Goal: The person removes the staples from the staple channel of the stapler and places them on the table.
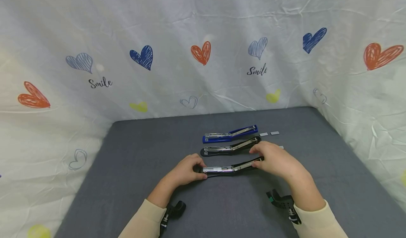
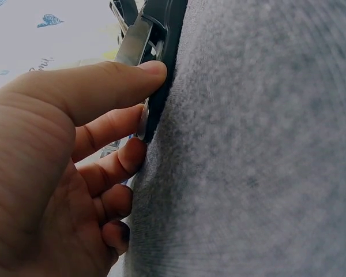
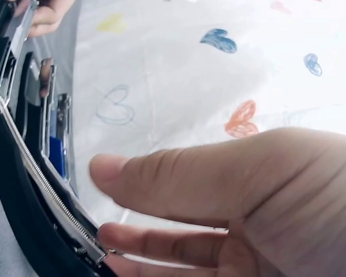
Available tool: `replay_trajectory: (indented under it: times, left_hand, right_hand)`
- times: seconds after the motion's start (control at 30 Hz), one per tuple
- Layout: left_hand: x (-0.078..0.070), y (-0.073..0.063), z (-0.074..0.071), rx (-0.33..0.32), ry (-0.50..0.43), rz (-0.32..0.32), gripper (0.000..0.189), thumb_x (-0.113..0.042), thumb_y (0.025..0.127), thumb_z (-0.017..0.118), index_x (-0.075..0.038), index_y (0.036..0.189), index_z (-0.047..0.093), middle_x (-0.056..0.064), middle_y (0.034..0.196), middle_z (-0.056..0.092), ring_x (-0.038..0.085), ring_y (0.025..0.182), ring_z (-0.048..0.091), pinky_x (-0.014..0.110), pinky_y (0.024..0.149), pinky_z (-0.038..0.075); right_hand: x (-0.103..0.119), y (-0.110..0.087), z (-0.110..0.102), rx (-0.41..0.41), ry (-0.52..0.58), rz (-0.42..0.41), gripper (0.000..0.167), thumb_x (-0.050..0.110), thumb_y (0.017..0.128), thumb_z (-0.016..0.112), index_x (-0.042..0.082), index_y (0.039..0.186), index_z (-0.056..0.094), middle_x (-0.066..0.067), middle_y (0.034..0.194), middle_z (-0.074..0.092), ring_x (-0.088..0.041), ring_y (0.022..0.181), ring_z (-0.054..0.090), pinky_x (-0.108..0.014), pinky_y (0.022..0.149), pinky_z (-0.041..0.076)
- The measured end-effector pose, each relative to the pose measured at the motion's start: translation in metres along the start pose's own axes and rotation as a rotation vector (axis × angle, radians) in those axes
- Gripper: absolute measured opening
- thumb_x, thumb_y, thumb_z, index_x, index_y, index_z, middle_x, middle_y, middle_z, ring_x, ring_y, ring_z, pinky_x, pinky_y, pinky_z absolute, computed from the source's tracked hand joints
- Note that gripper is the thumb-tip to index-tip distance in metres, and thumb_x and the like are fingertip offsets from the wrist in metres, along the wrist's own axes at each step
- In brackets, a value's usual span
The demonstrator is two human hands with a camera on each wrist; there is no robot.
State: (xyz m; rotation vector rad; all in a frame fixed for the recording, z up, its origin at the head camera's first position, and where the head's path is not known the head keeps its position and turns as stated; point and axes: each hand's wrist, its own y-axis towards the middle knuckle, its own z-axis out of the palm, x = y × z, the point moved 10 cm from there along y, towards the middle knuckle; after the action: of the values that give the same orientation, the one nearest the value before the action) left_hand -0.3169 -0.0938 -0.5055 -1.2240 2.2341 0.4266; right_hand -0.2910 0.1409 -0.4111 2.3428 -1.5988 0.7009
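Three staplers lie opened flat in a row on the grey table point(image 1: 142, 160). The nearest one, a black stapler point(image 1: 231, 168), is held at both ends. My left hand point(image 1: 200, 170) pinches its left end between thumb and fingers; the left wrist view shows the thumb point(image 2: 104, 81) on top of the stapler point(image 2: 161, 34). My right hand point(image 1: 258, 163) curls over its right end, with the metal staple rail point(image 3: 40, 184) running up to the fingers point(image 3: 161, 184). Behind it lie a second black stapler point(image 1: 229, 148) and a blue stapler point(image 1: 229, 135).
Two small silver staple strips point(image 1: 269, 133) lie right of the blue stapler. A white cloth printed with hearts point(image 1: 203, 54) hangs behind and at both sides of the table. Bare grey table stretches to the left and in front.
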Motion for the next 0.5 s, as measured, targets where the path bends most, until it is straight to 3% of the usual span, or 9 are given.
replay_trajectory:
  times: [0.27,0.5]
  left_hand:
    - [0.002,0.001,-0.001,-0.005,-0.001,-0.02,0.023,-0.027,0.082,0.088,-0.02,0.1,0.075,-0.008,0.106,0.063,0.018,0.105,0.056,0.044,0.096,0.046]
    - [0.002,0.001,0.0,-0.008,-0.001,-0.023,0.023,-0.028,0.082,0.088,-0.021,0.1,0.075,-0.008,0.106,0.063,0.018,0.105,0.056,0.044,0.096,0.046]
  right_hand:
    - [0.022,0.0,-0.005,-0.103,0.013,-0.149,0.027,0.008,0.091,0.076,0.003,0.117,0.071,-0.01,0.115,0.067,-0.032,0.102,0.067,-0.047,0.085,0.054]
    - [0.033,0.007,0.008,-0.135,0.009,-0.206,0.024,0.007,0.092,0.074,0.004,0.115,0.072,-0.006,0.114,0.067,-0.025,0.094,0.068,-0.04,0.08,0.055]
